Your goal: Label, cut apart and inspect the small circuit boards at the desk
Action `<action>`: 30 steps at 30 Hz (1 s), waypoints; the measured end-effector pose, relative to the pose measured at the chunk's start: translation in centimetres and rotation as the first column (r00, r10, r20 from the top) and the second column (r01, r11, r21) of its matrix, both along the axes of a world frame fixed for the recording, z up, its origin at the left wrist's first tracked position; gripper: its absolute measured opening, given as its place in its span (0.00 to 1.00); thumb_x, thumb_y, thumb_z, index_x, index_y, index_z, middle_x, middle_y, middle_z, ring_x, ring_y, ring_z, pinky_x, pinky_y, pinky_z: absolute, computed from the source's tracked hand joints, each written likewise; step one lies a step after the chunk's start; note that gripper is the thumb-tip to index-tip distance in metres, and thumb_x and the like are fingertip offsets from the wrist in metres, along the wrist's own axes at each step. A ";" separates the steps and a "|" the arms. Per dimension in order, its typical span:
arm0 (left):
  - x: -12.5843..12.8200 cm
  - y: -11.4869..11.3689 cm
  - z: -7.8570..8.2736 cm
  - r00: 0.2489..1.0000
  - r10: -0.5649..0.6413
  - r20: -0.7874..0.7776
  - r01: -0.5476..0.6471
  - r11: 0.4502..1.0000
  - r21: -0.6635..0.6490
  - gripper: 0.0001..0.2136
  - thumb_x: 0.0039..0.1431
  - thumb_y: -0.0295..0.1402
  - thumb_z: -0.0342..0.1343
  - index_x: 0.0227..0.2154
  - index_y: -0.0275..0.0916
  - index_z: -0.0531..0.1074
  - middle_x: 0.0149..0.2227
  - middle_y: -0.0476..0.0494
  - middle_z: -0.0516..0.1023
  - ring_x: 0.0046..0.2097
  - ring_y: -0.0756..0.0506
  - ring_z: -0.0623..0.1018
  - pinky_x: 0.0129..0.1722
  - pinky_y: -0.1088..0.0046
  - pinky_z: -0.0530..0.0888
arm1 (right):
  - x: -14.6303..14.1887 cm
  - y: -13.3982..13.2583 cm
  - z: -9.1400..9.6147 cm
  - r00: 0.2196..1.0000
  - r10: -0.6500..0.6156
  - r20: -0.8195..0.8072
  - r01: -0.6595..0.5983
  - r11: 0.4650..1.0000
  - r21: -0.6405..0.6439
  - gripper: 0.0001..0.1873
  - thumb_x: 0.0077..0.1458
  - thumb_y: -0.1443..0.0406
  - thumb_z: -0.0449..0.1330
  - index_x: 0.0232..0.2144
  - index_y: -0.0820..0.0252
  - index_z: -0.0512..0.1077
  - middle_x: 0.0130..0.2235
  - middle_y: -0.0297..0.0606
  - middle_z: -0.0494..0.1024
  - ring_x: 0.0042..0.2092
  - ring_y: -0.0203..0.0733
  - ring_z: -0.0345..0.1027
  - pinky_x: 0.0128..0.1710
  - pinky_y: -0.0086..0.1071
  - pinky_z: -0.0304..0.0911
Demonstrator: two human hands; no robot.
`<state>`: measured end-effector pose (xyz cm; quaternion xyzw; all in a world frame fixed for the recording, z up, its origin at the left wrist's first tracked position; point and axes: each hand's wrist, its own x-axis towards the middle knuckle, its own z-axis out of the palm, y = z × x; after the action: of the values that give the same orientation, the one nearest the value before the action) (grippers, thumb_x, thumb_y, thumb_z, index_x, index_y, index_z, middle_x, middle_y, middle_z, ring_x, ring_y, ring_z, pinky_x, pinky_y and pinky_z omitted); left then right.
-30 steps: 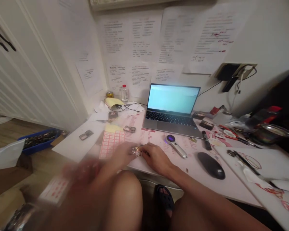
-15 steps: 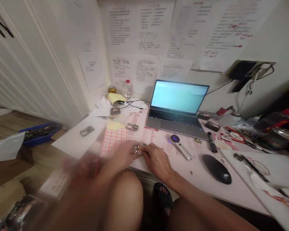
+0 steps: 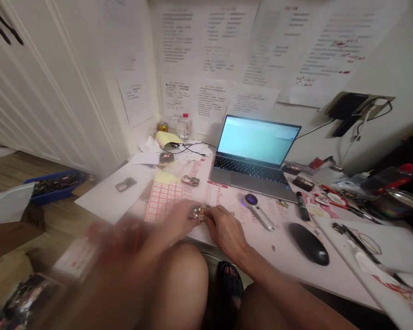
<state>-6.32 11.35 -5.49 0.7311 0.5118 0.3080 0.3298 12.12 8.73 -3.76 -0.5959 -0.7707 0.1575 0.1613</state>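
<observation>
My left hand [image 3: 179,219] and my right hand [image 3: 223,228] meet at the near edge of the white desk [image 3: 289,268]. Both pinch a small metallic electronic part [image 3: 198,213] between their fingertips. It lies just past a sheet of red-bordered labels [image 3: 162,200]. My left forearm is blurred. A magnifier with a lit purple lens [image 3: 256,207] rests to the right of my right hand.
An open laptop [image 3: 254,156] stands behind the hands. A black mouse [image 3: 308,243] and a black marker [image 3: 301,205] lie to the right. Small parts [image 3: 125,184], a bottle [image 3: 184,127], cables and papers sit at the left back. A blue bin [image 3: 53,184] is on the floor.
The view has shifted slightly down and right. Both hands stay on the small part at the desk's near edge.
</observation>
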 end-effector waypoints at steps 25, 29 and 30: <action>-0.1 -0.5 0.0 0.999 -0.035 -0.040 0.037 0.997 0.071 0.16 0.60 0.25 0.63 0.50 0.45 0.83 0.46 0.42 0.85 0.47 0.40 0.83 0.49 0.63 0.79 | -0.3 1.0 0.9 0.938 0.158 0.308 -0.158 0.987 -0.028 0.12 0.71 0.71 0.51 0.49 0.65 0.74 0.47 0.53 0.80 0.45 0.52 0.77 0.41 0.37 0.66; -0.1 -0.8 0.3 0.997 -0.036 -0.071 0.042 0.996 0.078 0.19 0.61 0.24 0.62 0.53 0.46 0.82 0.47 0.42 0.84 0.49 0.39 0.82 0.51 0.62 0.78 | 0.3 0.6 0.7 0.946 0.193 0.261 -0.195 0.981 -0.018 0.12 0.71 0.70 0.50 0.48 0.63 0.73 0.47 0.50 0.80 0.44 0.49 0.77 0.43 0.37 0.66; -0.1 -0.9 0.3 0.996 -0.040 -0.077 0.046 0.996 0.080 0.18 0.61 0.25 0.62 0.53 0.46 0.83 0.47 0.42 0.83 0.49 0.39 0.82 0.51 0.62 0.78 | 0.4 0.5 0.7 0.951 0.195 0.240 -0.198 0.980 -0.009 0.12 0.71 0.70 0.50 0.48 0.63 0.73 0.47 0.49 0.80 0.44 0.48 0.76 0.44 0.37 0.66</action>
<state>-6.45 10.42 -5.14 0.7658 0.4950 0.2938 0.2868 12.52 9.22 -3.06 -0.5297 -0.8412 0.0939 0.0552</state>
